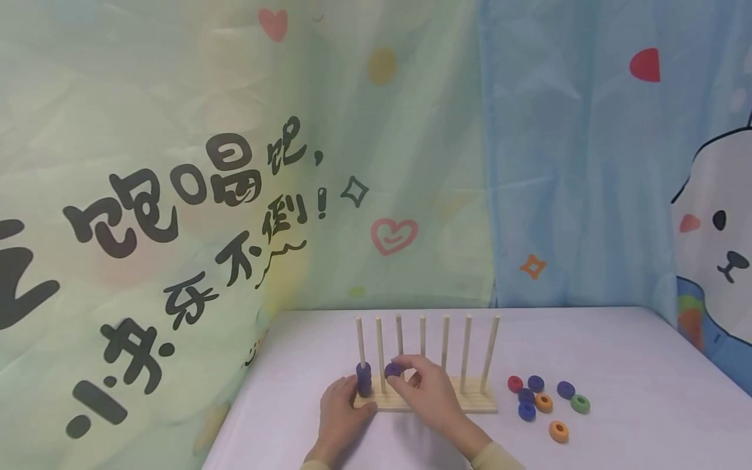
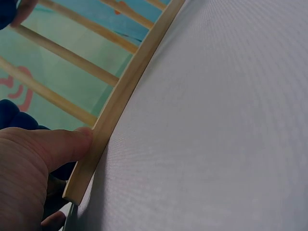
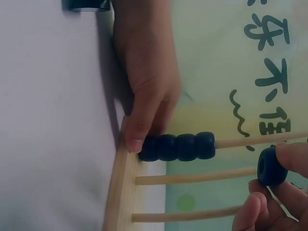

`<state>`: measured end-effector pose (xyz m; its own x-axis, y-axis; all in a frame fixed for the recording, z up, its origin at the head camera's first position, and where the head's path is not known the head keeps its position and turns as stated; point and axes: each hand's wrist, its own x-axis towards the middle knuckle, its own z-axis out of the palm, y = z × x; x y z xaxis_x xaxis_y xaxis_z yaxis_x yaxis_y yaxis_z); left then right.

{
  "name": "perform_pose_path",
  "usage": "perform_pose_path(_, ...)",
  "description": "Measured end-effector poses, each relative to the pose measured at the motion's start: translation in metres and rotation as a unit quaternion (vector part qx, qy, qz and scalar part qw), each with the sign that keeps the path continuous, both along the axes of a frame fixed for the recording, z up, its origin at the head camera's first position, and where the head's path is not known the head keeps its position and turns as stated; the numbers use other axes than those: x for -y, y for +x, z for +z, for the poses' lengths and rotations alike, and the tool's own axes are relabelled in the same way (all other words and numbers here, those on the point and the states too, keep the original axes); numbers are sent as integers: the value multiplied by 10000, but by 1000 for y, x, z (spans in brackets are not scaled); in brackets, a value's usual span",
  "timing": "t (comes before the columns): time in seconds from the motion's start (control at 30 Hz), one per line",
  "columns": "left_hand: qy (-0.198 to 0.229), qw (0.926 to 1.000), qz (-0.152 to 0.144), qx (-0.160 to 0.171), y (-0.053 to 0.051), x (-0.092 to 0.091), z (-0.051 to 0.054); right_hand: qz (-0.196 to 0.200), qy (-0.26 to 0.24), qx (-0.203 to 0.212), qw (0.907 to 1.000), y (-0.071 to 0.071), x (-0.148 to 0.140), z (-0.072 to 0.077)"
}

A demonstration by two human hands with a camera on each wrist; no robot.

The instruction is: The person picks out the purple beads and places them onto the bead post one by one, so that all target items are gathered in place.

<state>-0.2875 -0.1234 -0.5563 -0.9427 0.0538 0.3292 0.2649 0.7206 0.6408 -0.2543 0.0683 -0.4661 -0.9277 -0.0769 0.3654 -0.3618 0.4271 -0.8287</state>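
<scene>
The right hand [image 1: 431, 395] pinched a blue bead [image 1: 394, 371] between thumb and fingers, clear of the base [image 1: 478, 401] and near the second and third pegs from the left; whether the bead touched a peg could not be told. The left hand [image 1: 343, 411] gripped the left end of the base, thumb on its front edge and the other fingers partly hidden round the far side. Just beside it, four blue beads [image 1: 364, 380] sat stacked on the leftmost of seven pegs. Right of the base, on the table [image 1: 634, 365], lay four loose blue beads [image 1: 527, 410], two orange [image 1: 559, 431], one red [image 1: 515, 384] and one green [image 1: 580, 404].
</scene>
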Motion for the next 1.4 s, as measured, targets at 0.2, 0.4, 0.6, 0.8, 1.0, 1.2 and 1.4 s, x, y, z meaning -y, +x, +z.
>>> perform_pose_path(0.2, -47, 9999, 12, -128, -1, 0, 0, 118, 6, -257, 9996, -2, 6, 9)
perform_pose_path(0.4, -18, 9998, -9, -191, -2, 0, 0, 224, 117, -335, 9991, -2, 12, 17)
perform_pose_path(0.6, -39, 9998, -7, -196, -1, 2, -2, 398, 305, -657, 9966, -5, 22, 26)
perform_pose_path(0.8, -33, 9992, -55, -398, -1, 2, -2, 365, 362, -764, 9958, -8, 28, 42)
perform_pose_path(1.0, 27, 9996, -51, -276, -1, 0, 1, 310, 526, -1053, 9926, -15, 25, 57)
perform_pose_path(1.2, 46, 9999, -23, -118, -1, 0, 1, 315, 510, -1270, 9901, -20, 24, 70)
perform_pose_path(1.4, 5, 9999, -23, -140, -1, 1, 0, 271, 258, -1305, 9907, -23, 25, 80)
